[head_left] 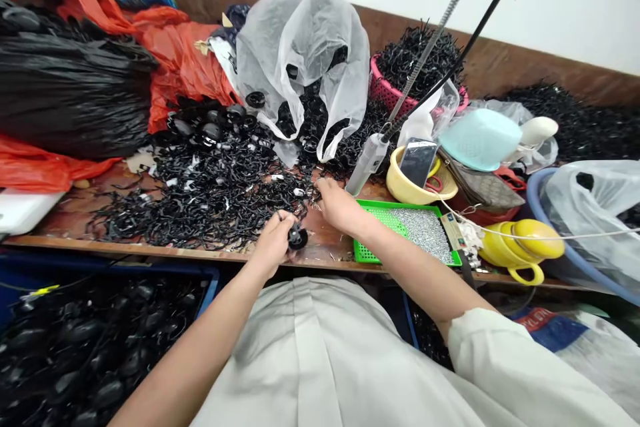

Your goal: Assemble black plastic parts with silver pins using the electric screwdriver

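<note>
My left hand is closed around a small black round plastic part, just above the table's front edge. Ahead of it to the right, my right hand reaches to the edge of a pile of thin black plastic pieces. Its fingertips are pinched together there, and what they hold, if anything, is too small to make out. Beside my right forearm lies a green tray with many small silvery metal pieces in it. A grey cylindrical tool hangs from a spring and a black cable just beyond my right hand.
A white plastic bag stands behind the pile, near a pink basket of black pieces. On the right are a yellow bowl holding a phone, and a yellow mug. Below left, a blue bin holds black parts.
</note>
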A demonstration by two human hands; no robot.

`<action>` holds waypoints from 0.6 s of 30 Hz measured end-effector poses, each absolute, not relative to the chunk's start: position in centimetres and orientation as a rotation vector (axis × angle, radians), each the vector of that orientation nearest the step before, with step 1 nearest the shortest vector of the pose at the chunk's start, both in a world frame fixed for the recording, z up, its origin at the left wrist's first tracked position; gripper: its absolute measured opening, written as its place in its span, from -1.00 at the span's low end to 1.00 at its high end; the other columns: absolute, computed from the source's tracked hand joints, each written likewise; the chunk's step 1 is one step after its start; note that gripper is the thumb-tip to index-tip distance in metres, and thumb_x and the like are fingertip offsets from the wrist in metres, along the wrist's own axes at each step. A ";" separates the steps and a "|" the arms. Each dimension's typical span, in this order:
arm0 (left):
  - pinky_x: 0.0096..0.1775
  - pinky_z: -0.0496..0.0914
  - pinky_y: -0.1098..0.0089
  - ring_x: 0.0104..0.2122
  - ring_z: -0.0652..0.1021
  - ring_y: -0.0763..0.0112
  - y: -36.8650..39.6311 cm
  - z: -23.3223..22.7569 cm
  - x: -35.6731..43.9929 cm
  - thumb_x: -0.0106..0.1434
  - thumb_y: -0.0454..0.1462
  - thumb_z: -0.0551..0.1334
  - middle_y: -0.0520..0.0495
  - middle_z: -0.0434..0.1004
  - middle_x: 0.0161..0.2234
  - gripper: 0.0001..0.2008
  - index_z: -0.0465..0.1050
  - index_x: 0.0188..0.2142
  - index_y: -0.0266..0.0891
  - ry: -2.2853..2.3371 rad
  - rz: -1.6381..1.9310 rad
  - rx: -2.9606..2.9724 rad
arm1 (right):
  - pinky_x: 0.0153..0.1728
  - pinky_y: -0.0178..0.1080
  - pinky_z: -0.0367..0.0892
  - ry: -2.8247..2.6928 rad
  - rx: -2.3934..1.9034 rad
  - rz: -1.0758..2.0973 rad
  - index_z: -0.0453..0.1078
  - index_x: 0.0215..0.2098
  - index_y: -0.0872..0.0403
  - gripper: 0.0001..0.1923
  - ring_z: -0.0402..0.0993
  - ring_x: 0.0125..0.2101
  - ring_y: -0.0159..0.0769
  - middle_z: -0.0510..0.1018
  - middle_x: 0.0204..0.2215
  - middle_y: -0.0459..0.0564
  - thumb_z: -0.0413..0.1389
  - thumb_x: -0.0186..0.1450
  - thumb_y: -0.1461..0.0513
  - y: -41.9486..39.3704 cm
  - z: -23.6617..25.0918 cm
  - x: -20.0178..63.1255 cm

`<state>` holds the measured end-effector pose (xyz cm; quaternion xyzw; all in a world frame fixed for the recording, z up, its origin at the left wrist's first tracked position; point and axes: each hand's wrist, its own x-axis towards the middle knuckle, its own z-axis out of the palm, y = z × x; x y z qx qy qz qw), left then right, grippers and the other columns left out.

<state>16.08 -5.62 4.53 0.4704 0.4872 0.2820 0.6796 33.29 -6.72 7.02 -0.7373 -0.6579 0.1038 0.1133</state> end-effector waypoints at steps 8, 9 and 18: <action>-0.78 -0.07 0.63 -0.81 0.25 0.59 1.9 5.3 19.2 0.23 -0.19 0.10 0.16 0.25 -0.63 -0.88 0.19 -0.34 -0.18 1.153 0.902 1.009 | -0.15 -0.09 0.39 -1.881 -2.224 0.156 0.12 0.14 0.03 -0.59 0.48 -0.12 -0.09 0.32 0.02 0.19 0.02 0.35 0.17 -5.1 7.4 32.8; -0.78 -0.05 0.63 -0.81 0.26 0.58 2.3 5.6 18.6 0.23 -0.19 0.09 0.16 0.25 -0.63 -0.89 0.19 -0.34 -0.17 1.146 0.925 1.001 | -0.13 -0.10 0.39 -1.876 -2.116 0.180 0.13 0.13 0.04 -0.57 0.48 -0.11 -0.10 0.35 0.01 0.16 0.03 0.34 0.12 -5.4 7.3 32.7; -0.82 -0.03 0.61 -0.78 0.31 0.55 -2.9 6.1 11.1 0.15 -0.13 0.20 0.10 0.35 -0.58 -0.80 0.29 -0.31 -0.18 1.121 0.896 0.975 | 0.21 0.05 0.07 -2.214 -1.709 0.433 0.15 0.24 0.00 -0.56 0.12 0.25 -0.10 0.24 0.24 0.12 -0.07 0.41 0.17 -10.1 3.1 31.2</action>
